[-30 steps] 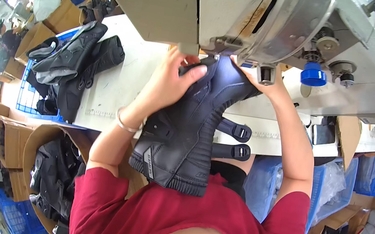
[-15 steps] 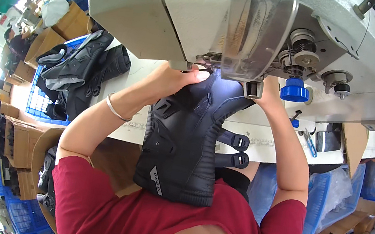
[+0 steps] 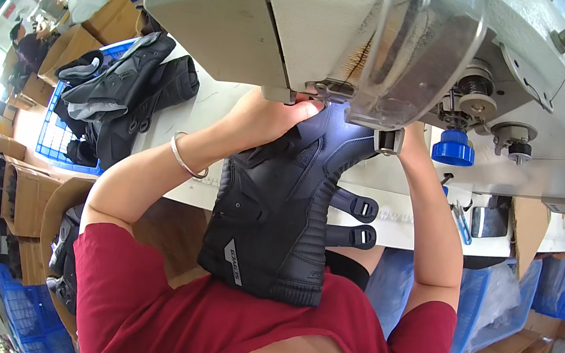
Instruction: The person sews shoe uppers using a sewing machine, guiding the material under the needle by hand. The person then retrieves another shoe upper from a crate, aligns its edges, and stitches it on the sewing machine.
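Note:
A black boot upper (image 3: pixel 268 225) with ribbed edges and two buckle straps (image 3: pixel 365 209) stretches from my lap up to the lit needle area of a sewing machine (image 3: pixel 211 20). My left hand (image 3: pixel 269 122) grips the upper's far left part, thumb on top and close beside the presser area. On the far right side, my right hand (image 3: pixel 410 143) reaches behind the machine's metal lever (image 3: pixel 388 141). Its fingers are hidden by the machine head. The needle and the stitching point cannot be made out behind the clear plastic guard (image 3: pixel 417 58).
Several black boot uppers (image 3: pixel 128 88) lie piled at the left, by a blue crate (image 3: pixel 55 132). Blue-handled snips (image 3: pixel 462 224) and a dark flat object (image 3: pixel 490 222) rest at the table's right. Crates with plastic bags (image 3: pixel 497 303) stand below; cardboard boxes (image 3: pixel 30 201) line the left.
The machine sits a little farther right in the picture, as the view has shifted. The upper's part beside my left hand looks more bunched up. Both hands stay at the machine.

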The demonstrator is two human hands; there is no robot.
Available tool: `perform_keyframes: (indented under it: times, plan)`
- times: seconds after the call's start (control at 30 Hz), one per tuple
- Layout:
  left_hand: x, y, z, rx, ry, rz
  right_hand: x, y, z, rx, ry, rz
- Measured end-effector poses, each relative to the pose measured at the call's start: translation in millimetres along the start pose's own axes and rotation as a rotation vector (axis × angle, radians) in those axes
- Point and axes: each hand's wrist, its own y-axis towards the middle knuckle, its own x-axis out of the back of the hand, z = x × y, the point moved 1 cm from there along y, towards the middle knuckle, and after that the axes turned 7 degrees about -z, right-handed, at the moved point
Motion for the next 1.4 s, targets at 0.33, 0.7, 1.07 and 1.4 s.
perform_keyframes:
  times: [0.33,0.7,1.07,1.4]
  plan:
    - [0.0,-1.6,5.3,-0.006,-0.163,0.014,11.8,-0.3,-12.0,-0.140,0.028,0.247]
    - [-0.6,-0.9,1.7,0.008,-0.076,-0.015,4.8,1.6,-48.1,-0.844,1.097,0.187]
    - [-1.0,-1.4,1.2,-0.061,-0.127,-0.001,14.6,2.4,-28.2,-0.263,-0.068,0.282]
    - [-3.6,-7.2,1.7,-0.076,-0.042,-0.085,14.8,2.7,-43.6,-0.109,-0.168,0.301]
